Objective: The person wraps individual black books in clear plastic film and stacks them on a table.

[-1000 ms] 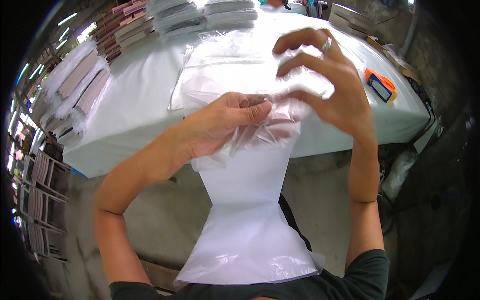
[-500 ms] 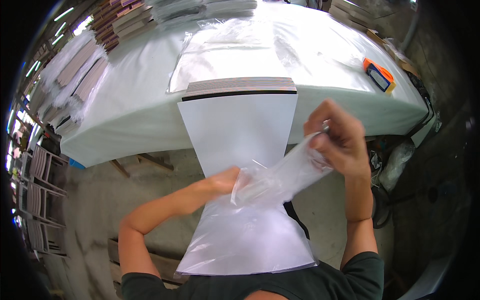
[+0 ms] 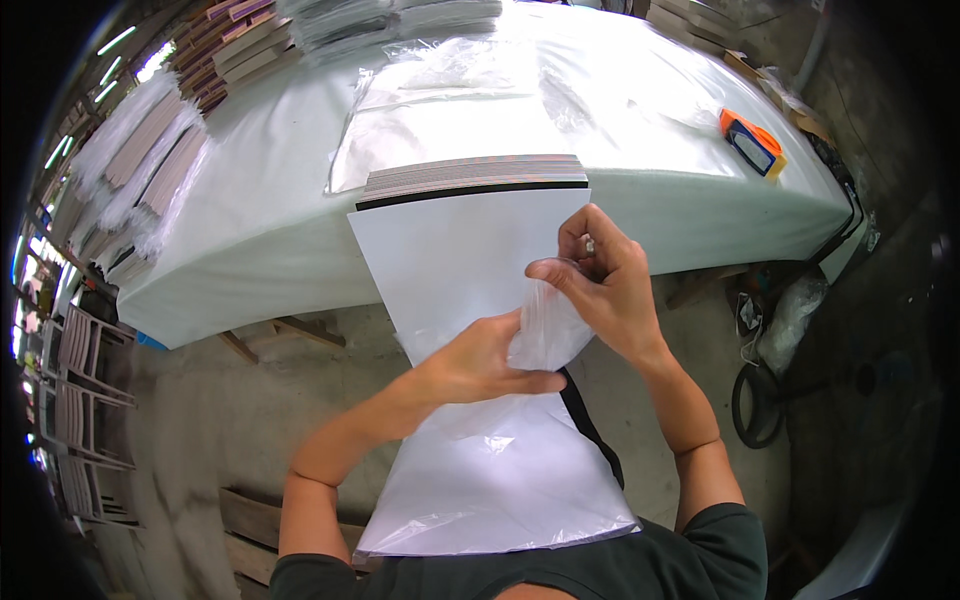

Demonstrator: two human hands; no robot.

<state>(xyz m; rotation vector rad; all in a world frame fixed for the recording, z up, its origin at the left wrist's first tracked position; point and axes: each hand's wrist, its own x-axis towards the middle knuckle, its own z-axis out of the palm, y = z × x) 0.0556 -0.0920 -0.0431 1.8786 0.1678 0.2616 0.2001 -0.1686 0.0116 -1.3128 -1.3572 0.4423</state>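
Note:
A tall white sheet or board (image 3: pixel 455 265) leans from a stack of boards (image 3: pixel 470 178) on the table edge down toward my lap. Transparent plastic, seemingly a bag (image 3: pixel 500 480), covers its lower end, spread wide against my body. My right hand (image 3: pixel 610 285) pinches a gathered part of thin plastic between thumb and curled fingers, just above the white surface. Close beside it, my left hand (image 3: pixel 485 360) lies across the sheet and grips the bunched plastic, its thumb stretched out to the right. The left fingertips are partly hidden behind the film.
A pale cloth-covered table (image 3: pixel 250 200) spans the far side. Loose plastic bags (image 3: pixel 450 75) lie on it, with an orange and blue tape dispenser (image 3: pixel 752 145) at right. Wrapped stacks (image 3: pixel 140 150) stand at left. White chairs (image 3: pixel 90 360) and a wooden pallet (image 3: pixel 250 530) are on the floor.
My right hand has come left and slightly down, bringing the plastic closer in. My left hand has shifted right, so the stretched film between the hands is now short and bunched.

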